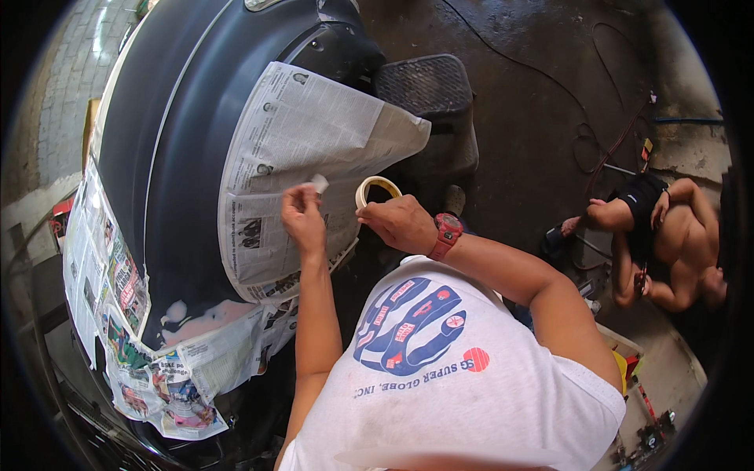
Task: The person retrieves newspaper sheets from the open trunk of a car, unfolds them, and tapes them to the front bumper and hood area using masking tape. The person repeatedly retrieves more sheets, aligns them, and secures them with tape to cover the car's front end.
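Your left hand (303, 213) is raised over the newspaper sheet (302, 157) that lies across the dark vehicle body panel (169, 141). Its fingertips are pinched on a short torn piece of masking tape (319, 184), held just above the paper. Your right hand (400, 223) is closed around the roll of masking tape (376, 188), which stands on edge at the sheet's right border, just beside the left hand. A red wristwatch (447, 233) sits on your right wrist.

More newspaper (118, 298) is wrapped along the panel's lower left edge, with a pale patch (200, 318) of bare surface between the 2 papered areas. A dark ribbed footrest (428, 86) lies beyond the sheet's upper right corner. Another person (667, 235) crouches on the stained concrete floor (542, 102) well apart to your right, near loose cables (597, 149).
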Motion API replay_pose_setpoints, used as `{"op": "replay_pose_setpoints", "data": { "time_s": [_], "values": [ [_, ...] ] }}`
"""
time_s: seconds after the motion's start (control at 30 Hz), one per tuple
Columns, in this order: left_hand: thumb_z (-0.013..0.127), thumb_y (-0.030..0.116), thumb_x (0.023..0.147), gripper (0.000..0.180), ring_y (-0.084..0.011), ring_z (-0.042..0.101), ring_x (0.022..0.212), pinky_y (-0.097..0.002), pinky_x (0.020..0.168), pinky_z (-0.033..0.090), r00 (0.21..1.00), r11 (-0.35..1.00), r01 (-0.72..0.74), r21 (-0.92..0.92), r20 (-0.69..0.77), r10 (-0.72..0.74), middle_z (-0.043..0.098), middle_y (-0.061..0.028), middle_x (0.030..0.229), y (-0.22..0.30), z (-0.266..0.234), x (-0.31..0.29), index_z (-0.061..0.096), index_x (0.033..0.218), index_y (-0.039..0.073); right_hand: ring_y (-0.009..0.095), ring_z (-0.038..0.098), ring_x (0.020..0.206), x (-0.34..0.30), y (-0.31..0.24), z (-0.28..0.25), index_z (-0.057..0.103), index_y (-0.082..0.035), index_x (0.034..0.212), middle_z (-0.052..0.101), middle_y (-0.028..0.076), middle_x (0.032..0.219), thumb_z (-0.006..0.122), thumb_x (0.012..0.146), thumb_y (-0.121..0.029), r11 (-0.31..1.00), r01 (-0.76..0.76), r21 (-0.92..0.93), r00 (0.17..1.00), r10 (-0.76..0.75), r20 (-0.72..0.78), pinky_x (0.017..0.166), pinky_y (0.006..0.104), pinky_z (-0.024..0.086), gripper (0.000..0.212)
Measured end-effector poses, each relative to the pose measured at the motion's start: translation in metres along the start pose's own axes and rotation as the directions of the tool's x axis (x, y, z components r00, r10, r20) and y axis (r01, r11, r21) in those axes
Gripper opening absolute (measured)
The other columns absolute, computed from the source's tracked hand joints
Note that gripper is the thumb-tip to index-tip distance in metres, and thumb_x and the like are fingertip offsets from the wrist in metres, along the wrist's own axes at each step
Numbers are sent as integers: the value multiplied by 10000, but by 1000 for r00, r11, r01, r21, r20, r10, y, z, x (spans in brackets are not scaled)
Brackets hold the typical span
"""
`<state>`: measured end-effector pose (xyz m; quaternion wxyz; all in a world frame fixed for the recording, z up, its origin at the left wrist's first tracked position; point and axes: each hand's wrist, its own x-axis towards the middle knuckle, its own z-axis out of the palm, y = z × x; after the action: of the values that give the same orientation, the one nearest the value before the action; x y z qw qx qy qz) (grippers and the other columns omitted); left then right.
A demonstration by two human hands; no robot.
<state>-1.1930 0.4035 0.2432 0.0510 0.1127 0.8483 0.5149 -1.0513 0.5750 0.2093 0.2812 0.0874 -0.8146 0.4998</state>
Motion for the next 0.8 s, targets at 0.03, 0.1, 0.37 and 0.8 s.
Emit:
{"op": "replay_pose_setpoints", "data": {
  "time_s": [0.03,0.1,0.37,0.8],
  "values": [
    [735,166,1082,140,-209,717,843,-366,788,557,991,987,-94,129,-82,105,755,-108,939,8,6,15,745,1040,33,196,721,607,6,3,-7,578,-53,1324,716,67,713,662,1134,-271,982,-189,30,979,190,-68,586,360,526,301],
    [710,216,1108,193,-214,729,882,-370,815,563,973,941,-193,278,-74,221,774,-113,981,30,16,26,759,1072,34,163,729,671,25,21,-22,621,-48,1329,736,64,773,735,1095,-294,838,-521,160,831,541,-129,626,346,541,358],
    [651,325,1134,304,-323,767,979,-425,882,582,867,741,-498,450,264,422,812,-128,1077,87,72,50,807,1232,83,201,687,743,90,116,-61,778,2,1025,716,108,797,819,991,-307,683,-659,314,727,686,33,717,369,540,314],
    [785,533,949,1013,-373,-8,1739,-758,1323,4,845,24,-534,845,532,50,31,-61,1897,-3,86,182,240,1788,374,428,630,1050,173,249,-16,708,-76,991,674,210,1042,819,976,-344,923,-366,-117,931,363,-46,904,537,517,291]
  ]
}}
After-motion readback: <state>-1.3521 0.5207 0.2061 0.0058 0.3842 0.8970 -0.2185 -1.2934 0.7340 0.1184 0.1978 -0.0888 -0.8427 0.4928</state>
